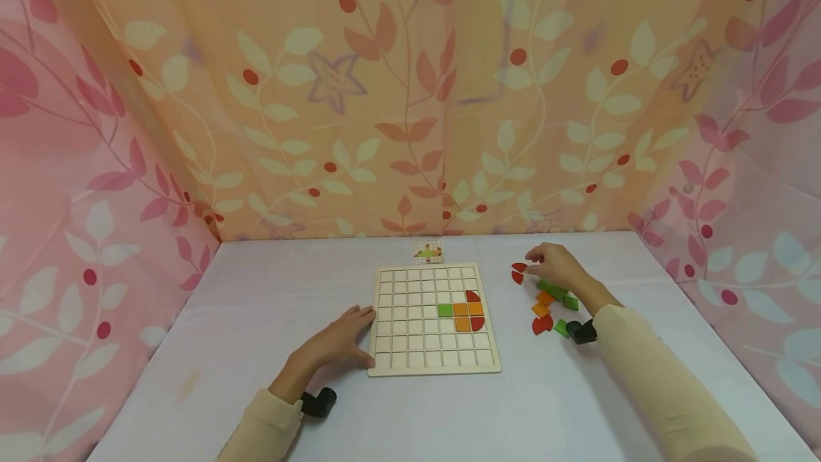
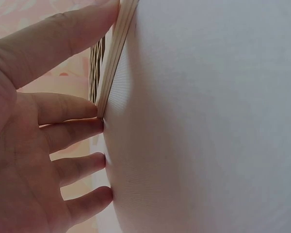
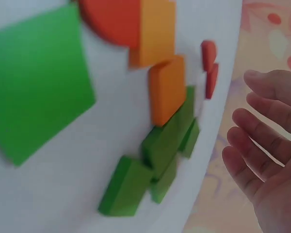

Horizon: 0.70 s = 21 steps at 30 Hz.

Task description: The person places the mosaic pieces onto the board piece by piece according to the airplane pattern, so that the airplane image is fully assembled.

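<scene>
A wooden grid board point(image 1: 400, 337) lies on the table, with orange squares point(image 1: 461, 309), a green square point(image 1: 445, 310) and red quarter-circle pieces point(image 1: 477, 323) at its right side. My left hand point(image 1: 340, 337) touches the board's left edge with spread fingers and thumb; the left wrist view shows the board's edge point(image 2: 117, 58) against them. Beyond the loose pieces, my right hand point(image 1: 558, 266) hovers beside two red pieces point(image 1: 518, 271), its fingers loosely bent and nothing between them. In the right wrist view that hand point(image 3: 276, 145) is apart from the pieces.
Loose green pieces point(image 1: 558, 291), orange squares point(image 1: 541, 307) and more red pieces point(image 1: 542, 324) lie right of the board. A small pattern card point(image 1: 427, 252) sits behind the board. Patterned curtains point(image 1: 410, 91) stand around the white table point(image 1: 436, 412).
</scene>
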Motion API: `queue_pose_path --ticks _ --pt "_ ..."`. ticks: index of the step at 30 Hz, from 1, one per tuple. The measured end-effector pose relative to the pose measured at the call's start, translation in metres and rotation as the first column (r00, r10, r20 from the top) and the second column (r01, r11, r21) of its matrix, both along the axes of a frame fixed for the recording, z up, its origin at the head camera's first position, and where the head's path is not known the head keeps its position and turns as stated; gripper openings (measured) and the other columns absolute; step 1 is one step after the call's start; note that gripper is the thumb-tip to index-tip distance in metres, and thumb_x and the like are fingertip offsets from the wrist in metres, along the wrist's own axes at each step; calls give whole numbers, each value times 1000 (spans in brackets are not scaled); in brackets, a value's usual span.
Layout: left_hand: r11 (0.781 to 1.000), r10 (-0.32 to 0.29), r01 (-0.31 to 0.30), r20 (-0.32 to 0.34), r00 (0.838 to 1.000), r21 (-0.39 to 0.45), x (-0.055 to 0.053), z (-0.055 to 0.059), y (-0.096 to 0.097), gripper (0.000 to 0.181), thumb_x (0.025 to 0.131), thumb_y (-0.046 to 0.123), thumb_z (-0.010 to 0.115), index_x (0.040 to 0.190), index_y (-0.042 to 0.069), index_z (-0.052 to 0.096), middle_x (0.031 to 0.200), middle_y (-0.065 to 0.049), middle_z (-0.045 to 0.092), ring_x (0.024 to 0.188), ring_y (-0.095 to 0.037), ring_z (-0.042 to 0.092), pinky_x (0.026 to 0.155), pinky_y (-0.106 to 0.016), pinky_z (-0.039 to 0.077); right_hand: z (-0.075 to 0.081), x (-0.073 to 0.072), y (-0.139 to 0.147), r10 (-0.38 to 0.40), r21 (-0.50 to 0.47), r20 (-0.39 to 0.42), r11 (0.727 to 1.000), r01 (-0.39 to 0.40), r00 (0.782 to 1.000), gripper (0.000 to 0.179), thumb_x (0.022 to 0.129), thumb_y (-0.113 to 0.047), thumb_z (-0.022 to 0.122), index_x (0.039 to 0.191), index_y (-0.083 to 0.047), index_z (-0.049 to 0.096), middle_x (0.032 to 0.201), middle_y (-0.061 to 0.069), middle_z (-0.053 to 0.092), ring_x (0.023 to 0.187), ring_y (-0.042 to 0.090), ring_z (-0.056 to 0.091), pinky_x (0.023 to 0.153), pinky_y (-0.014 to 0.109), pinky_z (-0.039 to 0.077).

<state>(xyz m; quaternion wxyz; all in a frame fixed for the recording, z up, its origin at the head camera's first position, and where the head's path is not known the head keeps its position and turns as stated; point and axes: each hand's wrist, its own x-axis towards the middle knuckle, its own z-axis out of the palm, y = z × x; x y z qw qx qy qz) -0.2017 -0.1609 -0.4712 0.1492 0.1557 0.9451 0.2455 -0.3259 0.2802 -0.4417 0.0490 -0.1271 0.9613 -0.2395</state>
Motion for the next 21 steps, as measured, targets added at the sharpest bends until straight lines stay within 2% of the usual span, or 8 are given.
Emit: queue_pose_path --ticks 8,13,18,21 --pt "1000 -4 4 1 1000 3 1 1 1 92 69 23 88 145 -3 42 155 -15 38 148 -40 24 116 -56 27 -15 -6 18 -69 18 77 998 67 995 36 89 -17 65 116 6 65 110 25 64 96 34 58 89 49 51" --pt "1000 4 -4 12 1000 -3 1 4 1 92 70 23 87 145 -2 41 156 -15 37 148 -39 23 117 -56 27 -19 -6 22 -99 22 116 995 98 988 39 89 -21 66 119 5 64 114 25 61 97 34 56 92 51 49" --pt "1000 9 -9 13 1000 -2 2 5 2 91 70 23 87 145 -2 42 156 -14 37 148 -39 23 117 -56 27 -18 -5 19 -112 58 121 993 105 986 42 89 -21 67 119 7 63 115 26 61 95 33 55 94 51 49" --pt "1000 10 -10 16 1000 0 2 4 2 91 70 23 87 145 -2 42 156 -14 36 148 -39 23 117 -56 27 -17 -3 16 -103 103 104 990 92 989 41 89 -21 67 117 9 64 112 26 62 91 32 55 90 49 50"
